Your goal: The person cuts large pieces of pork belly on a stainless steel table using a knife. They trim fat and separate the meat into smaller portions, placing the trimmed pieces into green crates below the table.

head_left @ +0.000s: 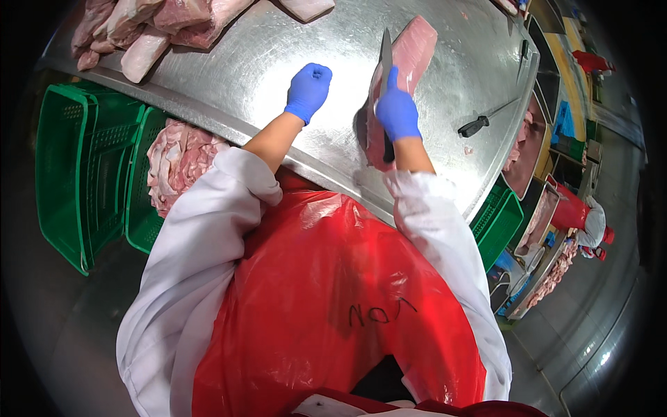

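My right hand [397,111] grips a knife [384,59] against the meat slab [415,52] on the table [278,48]; left hand [308,90] is balled into a fist, empty, just beside it.

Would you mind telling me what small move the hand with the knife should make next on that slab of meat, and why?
Probably draw the knife back along the pink meat slab. The right hand holds it over the slab, while the left hand is a closed fist on the steel table, apart from the meat.
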Demonstrator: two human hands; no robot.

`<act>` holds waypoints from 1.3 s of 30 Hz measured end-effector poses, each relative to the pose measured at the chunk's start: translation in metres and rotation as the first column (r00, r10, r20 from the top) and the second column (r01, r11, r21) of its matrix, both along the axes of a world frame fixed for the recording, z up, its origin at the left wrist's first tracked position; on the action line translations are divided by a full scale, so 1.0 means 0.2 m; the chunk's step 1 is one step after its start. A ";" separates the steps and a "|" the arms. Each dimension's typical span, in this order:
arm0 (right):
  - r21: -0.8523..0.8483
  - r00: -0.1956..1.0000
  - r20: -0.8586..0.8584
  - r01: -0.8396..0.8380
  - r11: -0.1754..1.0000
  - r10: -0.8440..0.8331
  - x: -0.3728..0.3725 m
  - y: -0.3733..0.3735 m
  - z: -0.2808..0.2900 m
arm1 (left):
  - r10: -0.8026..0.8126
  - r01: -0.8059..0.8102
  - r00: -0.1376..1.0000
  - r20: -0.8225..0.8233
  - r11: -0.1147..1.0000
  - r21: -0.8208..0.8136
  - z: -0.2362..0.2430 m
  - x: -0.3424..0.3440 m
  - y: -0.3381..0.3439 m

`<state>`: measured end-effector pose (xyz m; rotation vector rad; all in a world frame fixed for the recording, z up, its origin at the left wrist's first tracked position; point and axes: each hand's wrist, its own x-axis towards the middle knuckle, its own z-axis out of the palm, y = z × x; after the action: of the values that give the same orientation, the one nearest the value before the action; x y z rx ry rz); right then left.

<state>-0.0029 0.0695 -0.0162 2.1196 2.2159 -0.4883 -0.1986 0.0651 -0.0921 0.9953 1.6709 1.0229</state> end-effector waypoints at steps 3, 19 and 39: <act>-0.004 0.995 0.077 -0.069 0.998 0.070 0.07 -0.39 0.10 | 0.069 -0.066 0.997 -0.030 0.994 0.083 -0.03 -0.07 0.11; -0.030 0.828 -0.425 0.392 0.920 -0.366 0.08 -0.37 0.30 | -0.640 0.616 0.723 -0.261 0.768 -0.177 -0.11 0.33 0.42; -0.140 0.974 -0.184 -0.158 0.978 0.131 0.24 -0.32 0.12 | -0.423 0.384 0.857 0.295 0.905 0.183 0.27 0.23 0.12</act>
<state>0.0461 0.0059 0.0084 1.8891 2.3148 -0.8338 -0.1532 0.0892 -0.0384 1.1252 1.0765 0.9456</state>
